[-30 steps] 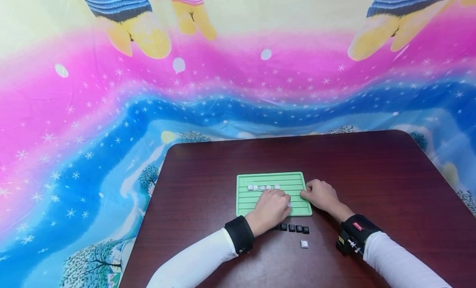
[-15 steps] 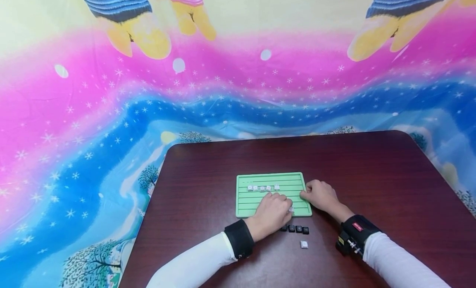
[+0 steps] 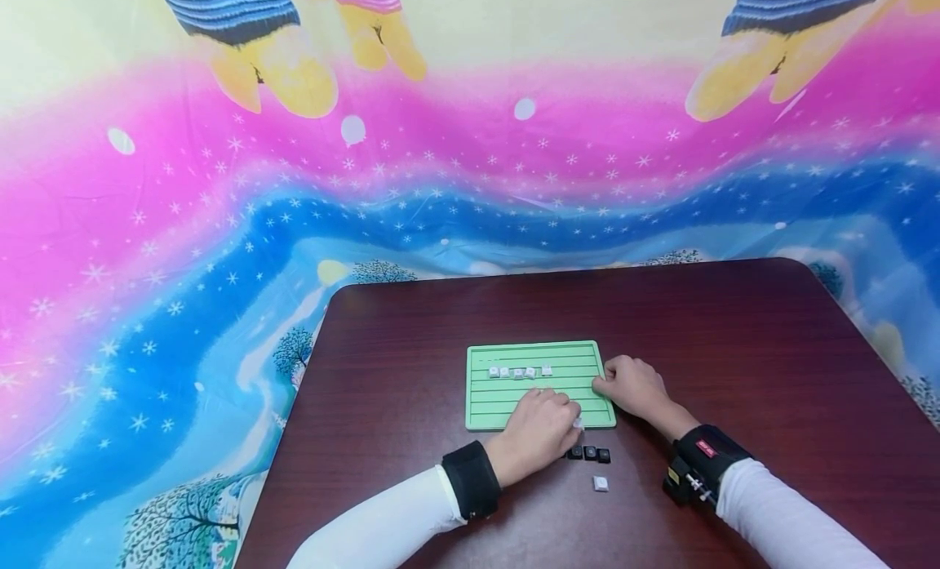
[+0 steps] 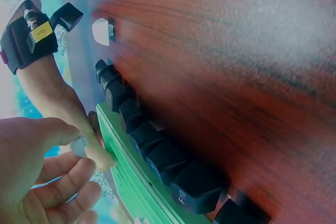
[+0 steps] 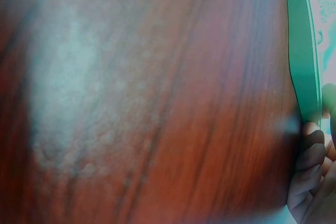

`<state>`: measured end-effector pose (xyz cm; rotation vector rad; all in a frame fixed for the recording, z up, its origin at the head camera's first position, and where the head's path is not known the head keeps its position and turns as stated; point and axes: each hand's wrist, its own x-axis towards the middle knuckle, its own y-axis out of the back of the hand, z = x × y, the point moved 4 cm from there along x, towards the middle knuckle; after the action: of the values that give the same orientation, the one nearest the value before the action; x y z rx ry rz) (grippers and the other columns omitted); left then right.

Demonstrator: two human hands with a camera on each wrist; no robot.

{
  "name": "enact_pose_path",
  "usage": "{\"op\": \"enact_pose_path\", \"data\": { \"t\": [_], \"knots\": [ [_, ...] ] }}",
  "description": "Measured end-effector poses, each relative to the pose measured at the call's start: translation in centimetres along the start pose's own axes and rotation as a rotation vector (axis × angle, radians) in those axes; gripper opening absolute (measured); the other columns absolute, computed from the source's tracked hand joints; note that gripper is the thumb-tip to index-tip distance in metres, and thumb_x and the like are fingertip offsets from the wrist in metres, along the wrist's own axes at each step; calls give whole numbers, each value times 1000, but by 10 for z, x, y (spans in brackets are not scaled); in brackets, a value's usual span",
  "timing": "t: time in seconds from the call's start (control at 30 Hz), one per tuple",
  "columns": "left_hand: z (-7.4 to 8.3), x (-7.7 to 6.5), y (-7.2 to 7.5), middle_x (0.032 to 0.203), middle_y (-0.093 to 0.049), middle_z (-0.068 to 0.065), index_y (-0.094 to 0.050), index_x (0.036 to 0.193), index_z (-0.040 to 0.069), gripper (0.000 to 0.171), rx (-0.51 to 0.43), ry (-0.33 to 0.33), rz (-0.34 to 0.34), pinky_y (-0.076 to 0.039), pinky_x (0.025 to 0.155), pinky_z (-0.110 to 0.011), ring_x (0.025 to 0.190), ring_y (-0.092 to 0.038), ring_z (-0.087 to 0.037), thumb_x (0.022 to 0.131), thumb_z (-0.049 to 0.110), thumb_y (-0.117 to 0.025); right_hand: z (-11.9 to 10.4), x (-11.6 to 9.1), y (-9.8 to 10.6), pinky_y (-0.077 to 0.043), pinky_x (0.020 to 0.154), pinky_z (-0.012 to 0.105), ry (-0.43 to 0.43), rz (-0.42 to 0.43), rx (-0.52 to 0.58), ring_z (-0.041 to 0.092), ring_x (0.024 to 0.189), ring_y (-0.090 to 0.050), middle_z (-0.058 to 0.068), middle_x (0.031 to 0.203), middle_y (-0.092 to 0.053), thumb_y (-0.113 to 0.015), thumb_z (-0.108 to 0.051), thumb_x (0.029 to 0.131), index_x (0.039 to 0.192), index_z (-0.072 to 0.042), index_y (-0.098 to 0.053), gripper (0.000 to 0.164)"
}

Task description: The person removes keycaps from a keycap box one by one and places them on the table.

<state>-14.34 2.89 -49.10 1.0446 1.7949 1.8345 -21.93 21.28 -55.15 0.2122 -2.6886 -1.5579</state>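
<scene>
My left hand [image 3: 539, 426] is over the near edge of the green ridged tray [image 3: 485, 406]. In the left wrist view its thumb and index finger pinch a small white keycap [image 4: 79, 146], the other fingers loosely bent. At the tray's right side my right hand [image 3: 635, 385] grips the rim, thumb at the top; the right wrist view shows its curled fingers [image 5: 310, 161] at the tray's edge. Several white keycaps [image 3: 518, 373] sit in a row on the tray, the rightmost a little apart.
A line of black keycaps [image 3: 590, 453] lies on the table along the tray's near side, partly hidden by my left hand in the head view. One white keycap [image 3: 600, 483] lies nearer me on the dark wooden table [image 3: 396, 348]. A printed cloth [image 3: 441, 161] hangs behind.
My left hand has moved toward me and slightly right with the white keycap, from over the tray's middle to its near edge. The right hand stays at the rim.
</scene>
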Motion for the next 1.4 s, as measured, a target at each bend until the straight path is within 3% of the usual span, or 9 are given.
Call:
{"op": "enact_pose_path", "data": {
  "t": [0.43,0.8,1.4],
  "knots": [
    [5,-7,0,80,-66,13,-69,88,25,14,-1,-26,-2,-36,59,-20,73,-61,-6,89,39,-71,-1,0,1,-18,49,26,0,-4,-2,11,50,-25,-8,52,-29,-65,-25,83,55,-19,-35,41],
    [14,-16,0,86,-68,13,-71,94,26,15,-15,-60,-64,-38,62,-20,77,-62,-5,91,40,-70,0,2,0,-18,49,25,-5,-13,-7,10,50,-24,-8,52,-28,-65,-26,84,56,-19,-35,41],
    [31,-32,-1,85,-67,14,-72,92,27,16,-46,-145,-84,-38,62,-17,75,-60,-3,91,43,-70,-1,0,2,-17,49,24,3,-16,10,10,49,-24,-8,52,-28,-65,-25,84,55,-19,-36,41]
  ]
}}
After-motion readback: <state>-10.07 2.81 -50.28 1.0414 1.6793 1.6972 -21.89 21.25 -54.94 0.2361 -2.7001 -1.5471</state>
